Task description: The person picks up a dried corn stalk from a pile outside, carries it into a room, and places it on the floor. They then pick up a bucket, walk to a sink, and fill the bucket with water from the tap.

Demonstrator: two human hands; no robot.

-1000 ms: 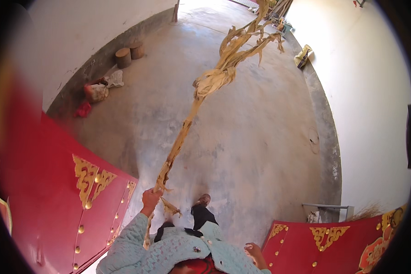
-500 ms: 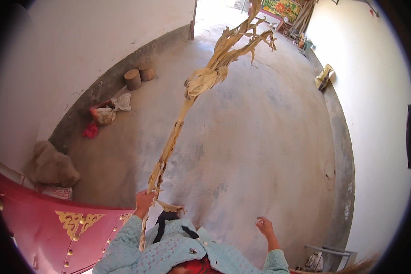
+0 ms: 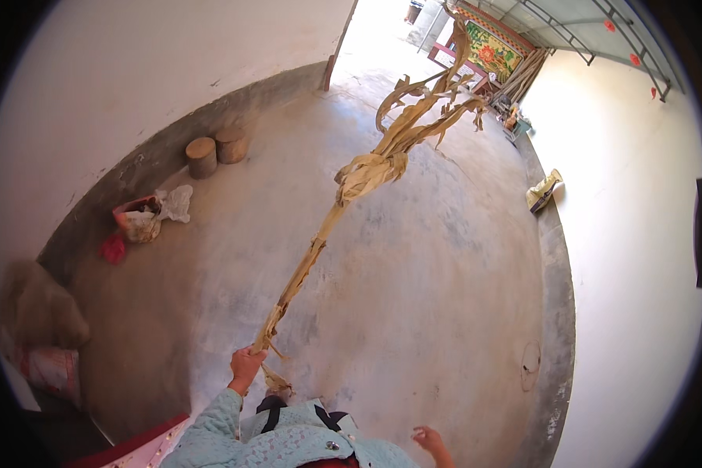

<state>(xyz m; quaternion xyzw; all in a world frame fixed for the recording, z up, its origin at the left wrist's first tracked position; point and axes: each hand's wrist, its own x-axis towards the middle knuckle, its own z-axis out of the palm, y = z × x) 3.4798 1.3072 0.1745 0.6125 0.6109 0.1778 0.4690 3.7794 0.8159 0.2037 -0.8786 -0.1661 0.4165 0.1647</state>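
Observation:
A long dried corn stalk [image 3: 303, 267] slants up and to the right in front of me. My left hand [image 3: 246, 367] is closed around its lower end. Midway up, papery tan husks [image 3: 373, 175] are bunched round the stalk, and curled dry leaves [image 3: 437, 109] spread at its top. A loose leaf [image 3: 276, 381] hangs just below my grip. Low on the right, my right hand [image 3: 427, 439] hangs over the floor with loosely bent fingers, and I see nothing in it. It touches nothing.
Two log stumps [image 3: 201, 158] and a bag of odds and ends [image 3: 142, 221] lie along the left wall. Nearer stands a brown sack [image 3: 43, 304]. A yellowish sack [image 3: 544, 191] leans by the right wall. A wire loop [image 3: 531, 365] lies on the concrete floor [image 3: 429, 296].
The stalk stays in my left hand, its top now further right and lower in view. The red panelled furniture has mostly slid out at lower left. My right hand sits lower and further left.

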